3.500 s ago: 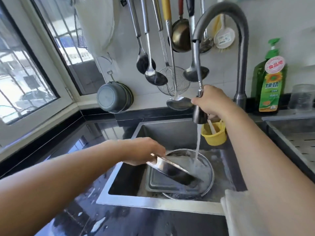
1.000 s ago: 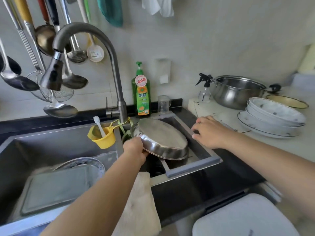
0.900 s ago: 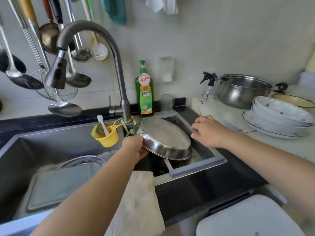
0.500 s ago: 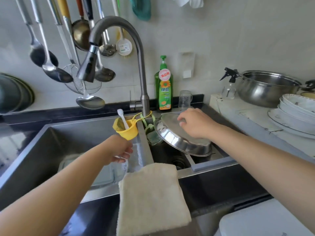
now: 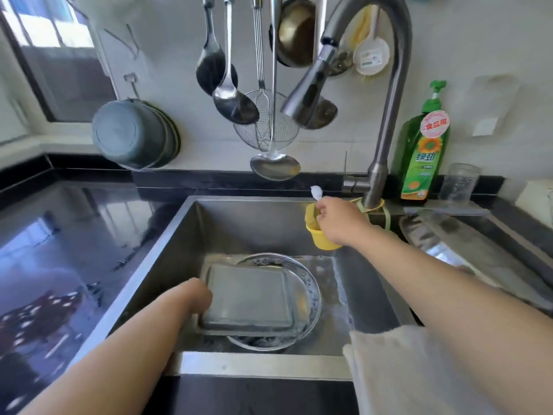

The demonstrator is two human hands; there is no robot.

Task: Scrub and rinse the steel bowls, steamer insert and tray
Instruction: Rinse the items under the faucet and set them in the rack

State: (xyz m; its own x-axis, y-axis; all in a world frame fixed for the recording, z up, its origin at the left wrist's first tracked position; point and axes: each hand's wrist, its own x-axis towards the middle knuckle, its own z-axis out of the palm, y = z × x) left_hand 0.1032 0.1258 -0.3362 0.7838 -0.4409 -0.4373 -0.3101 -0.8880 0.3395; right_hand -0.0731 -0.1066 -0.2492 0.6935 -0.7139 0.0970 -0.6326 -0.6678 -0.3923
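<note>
A rectangular steel tray (image 5: 248,298) lies upside down in the left sink basin (image 5: 245,223), on top of a round steel steamer insert (image 5: 309,290). My left hand (image 5: 199,296) is at the tray's left edge; its fingers are hidden behind my wrist. My right hand (image 5: 335,215) reaches to the yellow cup (image 5: 321,238) hanging by the faucet and pinches the white handle (image 5: 316,193) that sticks out of it. A washed steel bowl (image 5: 431,235) lies upside down in the right basin.
The faucet (image 5: 386,121) arches over the sink with its spray head (image 5: 308,91) tilted and no water running. Ladles and a strainer (image 5: 266,127) hang on the wall. A green soap bottle (image 5: 425,151) and a glass jar (image 5: 459,185) stand behind. A beige cloth (image 5: 401,366) drapes the sink's front edge.
My view swung left from the right basin. My right hand left the upturned bowl and went to the handle in the yellow cup. My left hand dropped to the tray's edge.
</note>
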